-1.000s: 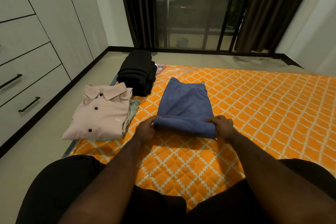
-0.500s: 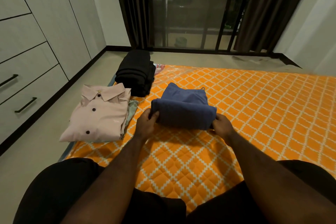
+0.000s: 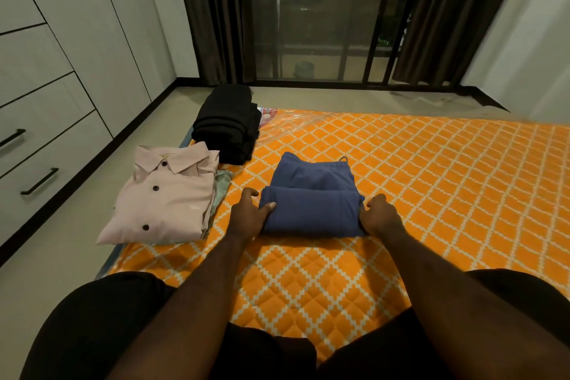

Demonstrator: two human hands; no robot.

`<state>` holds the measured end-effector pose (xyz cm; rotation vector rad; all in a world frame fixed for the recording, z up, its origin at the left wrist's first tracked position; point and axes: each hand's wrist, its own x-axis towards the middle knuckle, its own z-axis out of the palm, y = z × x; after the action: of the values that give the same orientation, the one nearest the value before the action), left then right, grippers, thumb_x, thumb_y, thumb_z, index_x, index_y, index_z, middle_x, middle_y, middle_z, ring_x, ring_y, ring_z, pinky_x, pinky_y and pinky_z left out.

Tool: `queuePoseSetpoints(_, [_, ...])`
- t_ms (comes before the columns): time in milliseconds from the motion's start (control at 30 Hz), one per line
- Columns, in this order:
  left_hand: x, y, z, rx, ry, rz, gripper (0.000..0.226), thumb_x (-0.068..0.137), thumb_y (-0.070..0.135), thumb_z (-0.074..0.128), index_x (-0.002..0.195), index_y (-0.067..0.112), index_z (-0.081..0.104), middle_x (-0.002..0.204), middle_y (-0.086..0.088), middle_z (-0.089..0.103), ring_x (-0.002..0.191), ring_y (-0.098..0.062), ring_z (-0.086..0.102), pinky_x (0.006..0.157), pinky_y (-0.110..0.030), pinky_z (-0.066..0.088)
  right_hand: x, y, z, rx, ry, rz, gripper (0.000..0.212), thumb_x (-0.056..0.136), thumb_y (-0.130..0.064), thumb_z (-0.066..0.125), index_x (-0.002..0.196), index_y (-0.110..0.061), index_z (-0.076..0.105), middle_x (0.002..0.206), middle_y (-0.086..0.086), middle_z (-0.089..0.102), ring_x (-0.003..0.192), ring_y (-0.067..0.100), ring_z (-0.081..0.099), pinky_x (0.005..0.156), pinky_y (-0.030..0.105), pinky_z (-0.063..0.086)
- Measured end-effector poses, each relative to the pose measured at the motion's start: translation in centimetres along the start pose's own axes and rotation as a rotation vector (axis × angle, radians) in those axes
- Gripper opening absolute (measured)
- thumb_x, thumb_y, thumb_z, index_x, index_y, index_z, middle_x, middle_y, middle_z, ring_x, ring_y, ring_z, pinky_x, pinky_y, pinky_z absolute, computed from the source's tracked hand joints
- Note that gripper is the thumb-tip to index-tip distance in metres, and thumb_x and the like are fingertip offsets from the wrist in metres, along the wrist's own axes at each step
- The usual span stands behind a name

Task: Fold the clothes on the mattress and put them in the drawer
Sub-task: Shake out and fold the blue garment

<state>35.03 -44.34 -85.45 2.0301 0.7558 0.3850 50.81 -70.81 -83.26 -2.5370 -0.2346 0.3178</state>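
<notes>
The blue garment (image 3: 311, 210) lies on the orange mattress (image 3: 447, 182), straight ahead of the person, its near part doubled over the far part. The long axis of this fold runs left to right, and the 2 hands sit at its 2 ends. The left hand (image 3: 248, 216) pinches the left end, thumb on top. The right hand (image 3: 381, 214) grips the right end with curled fingers; the fingertips are hidden. The drawers (image 3: 46, 145) stand on the left, nearer the left hand.
</notes>
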Motion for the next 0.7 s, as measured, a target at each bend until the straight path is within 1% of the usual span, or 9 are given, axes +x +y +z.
queuePoseSetpoints(67, [-0.1, -0.2, 0.0, 0.099, -0.034, 0.014, 0.056, 0.088, 0.040, 0.076, 0.131, 0.019, 0.047, 0.088, -0.010, 0.066, 0.083, -0.031, 0.065, 0.061, -0.033, 0.043, -0.1, 0.1, 0.1, -0.107, -0.056, 0.018, 0.040, 0.101, -0.033, 0.054, 0.124, -0.001, 0.045, 0.119, 0.022, 0.061, 0.105, 0.042, 0.062, 0.074, 0.040, 0.046])
queuePoseSetpoints(233, [-0.4, 0.3, -0.2, 0.243, -0.077, 0.175, 0.043, 0.099, 0.038, 0.061, 0.139, 0.028, 0.050, 0.092, 0.000, 0.055, 0.086, -0.021, 0.062, 0.068, -0.030, 0.045, -0.5, 0.3, -0.4, -0.174, -0.019, -0.093, 0.020, 0.097, -0.024, 0.055, 0.110, -0.012, 0.045, 0.099, 0.018, 0.063, 0.078, 0.037, 0.058, 0.067, 0.043, 0.051])
queuePoseSetpoints(267, [-0.6, 0.6, -0.1, 0.186, -0.087, 0.164, 0.041, 0.097, 0.050, 0.060, 0.131, 0.026, 0.055, 0.092, 0.002, 0.055, 0.084, -0.017, 0.061, 0.068, -0.030, 0.048, -0.6, 0.3, -0.5, -0.199, 0.008, -0.116, 0.020, 0.096, -0.023, 0.054, 0.112, -0.015, 0.044, 0.096, 0.016, 0.062, 0.078, 0.037, 0.059, 0.069, 0.045, 0.054])
queuePoseSetpoints(333, [-0.3, 0.7, -0.3, 0.267, -0.050, 0.174, 0.064, 0.082, 0.080, 0.057, 0.117, 0.025, 0.053, 0.098, 0.002, 0.062, 0.087, -0.020, 0.063, 0.072, -0.041, 0.053, -1.0, 0.2, -0.8, -0.264, 0.083, -0.157, 0.026, 0.096, -0.019, 0.053, 0.118, -0.020, 0.040, 0.098, 0.011, 0.059, 0.082, 0.037, 0.061, 0.072, 0.049, 0.055])
queuePoseSetpoints(400, [-0.1, 0.2, -0.5, 0.372, -0.032, 0.185, 0.076, 0.074, 0.089, 0.055, 0.120, 0.029, 0.051, 0.112, -0.001, 0.061, 0.100, -0.027, 0.062, 0.082, -0.048, 0.055, -1.1, 0.2, -1.3, -0.300, 0.163, -0.196, 0.030, 0.097, -0.015, 0.051, 0.123, -0.023, 0.037, 0.103, 0.009, 0.056, 0.086, 0.037, 0.061, 0.074, 0.050, 0.053])
queuePoseSetpoints(467, [-0.1, -0.5, -1.0, 0.514, -0.117, 0.216, 0.069, 0.084, 0.076, 0.060, 0.141, 0.041, 0.045, 0.134, -0.006, 0.052, 0.120, -0.034, 0.055, 0.096, -0.051, 0.051, -0.9, 0.2, -1.6, -0.346, 0.157, -0.245, 0.035, 0.097, -0.018, 0.053, 0.127, -0.026, 0.037, 0.110, 0.009, 0.054, 0.087, 0.037, 0.061, 0.075, 0.050, 0.053])
queuePoseSetpoints(567, [0.0, -1.3, -1.3, 0.811, -0.211, 0.281, 0.084, 0.097, 0.041, 0.059, 0.152, 0.062, -0.001, 0.149, -0.017, 0.031, 0.131, -0.041, 0.042, 0.098, -0.049, 0.046, -0.6, 0.8, -1.6, -0.352, -0.121, -0.254, 0.055, 0.095, -0.029, 0.060, 0.143, -0.035, 0.034, 0.125, 0.015, 0.050, 0.100, 0.038, 0.059, 0.085, 0.050, 0.053])
queuePoseSetpoints(633, [-0.3, -1.3, -1.5, 0.829, -0.220, 0.281, 0.083, 0.098, 0.040, 0.056, 0.152, 0.061, -0.003, 0.149, -0.016, 0.031, 0.130, -0.041, 0.041, 0.098, -0.049, 0.045, -0.4, 1.6, -1.4, -0.343, -0.270, -0.237, 0.079, 0.091, -0.023, 0.067, 0.156, -0.036, 0.024, 0.134, 0.019, 0.044, 0.114, 0.041, 0.054, 0.094, 0.047, 0.050])
queuePoseSetpoints(700, [0.0, -1.4, -1.6, 0.820, -0.224, 0.296, 0.081, 0.097, 0.041, 0.057, 0.153, 0.061, 0.000, 0.150, -0.016, 0.031, 0.132, -0.041, 0.039, 0.101, -0.049, 0.042, -0.1, 2.2, -1.1, -0.307, -0.278, -0.262, 0.087, 0.091, -0.016, 0.068, 0.161, -0.034, 0.019, 0.137, 0.017, 0.039, 0.121, 0.041, 0.051, 0.096, 0.044, 0.048])
